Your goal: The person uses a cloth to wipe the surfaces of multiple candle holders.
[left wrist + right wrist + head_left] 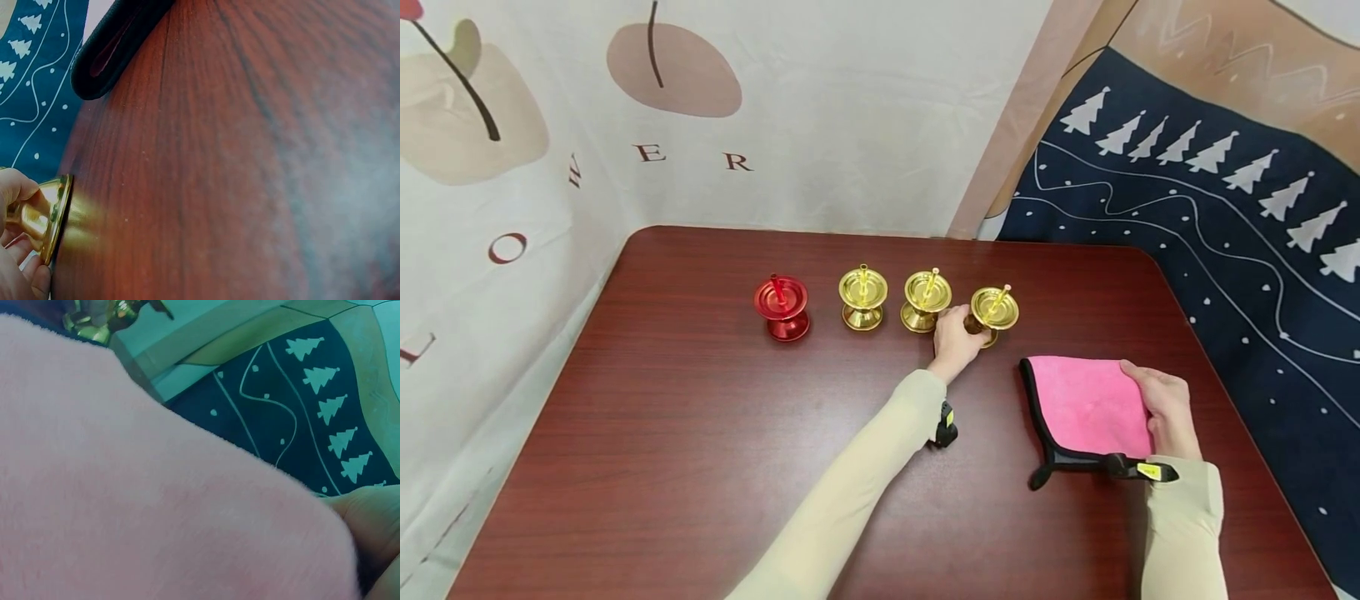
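Note:
My left hand (957,340) grips the rightmost gold candle holder (995,310) around its stem. In the left wrist view, fingers and thumb curl about the gold base (42,215), whose rim is at the wood surface. My right hand (1163,407) pinches the right edge of a pink cloth (1084,404) with black trim, held above the table. That pink cloth fills most of the right wrist view, with the thumb (369,515) at its right edge. Two more gold candle holders, one in the middle (927,302) and another further left (862,297), stand beside a red candle holder (782,307).
A dark reddish wooden table (700,467) lies below both arms. Behind it hangs a pale printed curtain (850,117), and to the right a navy cloth with white trees (1225,250). Black wrist straps (946,427) sit on both sleeves.

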Available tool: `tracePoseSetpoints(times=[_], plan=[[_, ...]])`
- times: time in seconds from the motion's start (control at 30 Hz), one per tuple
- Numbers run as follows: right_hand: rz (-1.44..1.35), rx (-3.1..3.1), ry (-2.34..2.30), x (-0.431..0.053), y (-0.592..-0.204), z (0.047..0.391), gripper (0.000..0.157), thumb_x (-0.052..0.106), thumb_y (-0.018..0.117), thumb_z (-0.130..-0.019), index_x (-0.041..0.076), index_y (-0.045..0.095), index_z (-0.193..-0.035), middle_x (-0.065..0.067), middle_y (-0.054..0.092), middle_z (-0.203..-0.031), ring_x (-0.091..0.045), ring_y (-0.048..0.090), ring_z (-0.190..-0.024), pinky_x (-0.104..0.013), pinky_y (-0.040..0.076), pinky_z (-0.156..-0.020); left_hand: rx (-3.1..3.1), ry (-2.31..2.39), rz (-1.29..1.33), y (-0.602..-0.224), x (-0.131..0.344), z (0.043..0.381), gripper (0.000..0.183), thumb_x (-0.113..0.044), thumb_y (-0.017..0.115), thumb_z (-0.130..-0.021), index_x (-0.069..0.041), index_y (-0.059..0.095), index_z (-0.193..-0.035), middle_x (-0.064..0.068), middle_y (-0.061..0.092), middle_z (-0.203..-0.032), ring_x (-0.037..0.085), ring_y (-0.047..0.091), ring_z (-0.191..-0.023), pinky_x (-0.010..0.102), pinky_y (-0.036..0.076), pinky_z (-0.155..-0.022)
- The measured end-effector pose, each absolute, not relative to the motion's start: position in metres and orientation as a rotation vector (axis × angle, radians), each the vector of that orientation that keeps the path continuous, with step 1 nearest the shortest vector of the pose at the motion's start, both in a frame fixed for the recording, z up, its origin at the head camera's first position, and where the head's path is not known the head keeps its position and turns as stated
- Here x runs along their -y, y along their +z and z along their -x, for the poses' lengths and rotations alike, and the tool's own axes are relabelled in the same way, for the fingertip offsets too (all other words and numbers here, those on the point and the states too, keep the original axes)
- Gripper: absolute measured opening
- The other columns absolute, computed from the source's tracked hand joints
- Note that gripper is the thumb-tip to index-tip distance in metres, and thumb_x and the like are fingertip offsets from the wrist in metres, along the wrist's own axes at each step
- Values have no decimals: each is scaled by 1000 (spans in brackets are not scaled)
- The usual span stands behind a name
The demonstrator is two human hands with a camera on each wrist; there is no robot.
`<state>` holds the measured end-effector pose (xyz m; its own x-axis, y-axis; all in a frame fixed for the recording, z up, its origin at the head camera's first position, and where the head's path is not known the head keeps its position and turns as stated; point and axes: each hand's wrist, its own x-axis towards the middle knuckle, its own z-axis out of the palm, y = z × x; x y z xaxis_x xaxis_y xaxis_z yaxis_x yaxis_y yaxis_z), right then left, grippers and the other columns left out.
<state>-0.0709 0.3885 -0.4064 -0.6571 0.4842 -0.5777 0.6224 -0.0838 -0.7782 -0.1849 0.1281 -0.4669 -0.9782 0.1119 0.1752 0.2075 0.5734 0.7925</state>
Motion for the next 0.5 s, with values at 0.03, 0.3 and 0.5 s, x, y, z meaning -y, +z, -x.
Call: tracePoseSetpoints(times=[0.03,0.3,0.5], plan=[[-1245,-2071,-1862,-388,-407,71,22,36,72,-80,26,70,-61,9,58,-62,-8,51,-64,-24,45,-56,2687,-1369,281,-468,-128,185,30,-18,79,-69,-8,67,-95,3,67,-92,21,57,-98,30,45,-81],[-1138,-2124,-2244,-379,-395,66,31,10,64,-85,18,67,-55,11,54,-54,-2,46,-50,-18,39,-45,2609,-1359,358,-467,-123,180,31,-16,79,-66,-6,67,-92,6,68,-89,22,59,-92,30,45,-80],[-933,-1851,-2668,-369,-377,57,25,2,63,-86,7,70,-63,4,62,-59,-5,54,-49,-18,44,-45,2593,-1411,419,-462,-117,174,30,-16,80,-66,-7,66,-92,4,68,-89,21,60,-91,31,46,-79]])
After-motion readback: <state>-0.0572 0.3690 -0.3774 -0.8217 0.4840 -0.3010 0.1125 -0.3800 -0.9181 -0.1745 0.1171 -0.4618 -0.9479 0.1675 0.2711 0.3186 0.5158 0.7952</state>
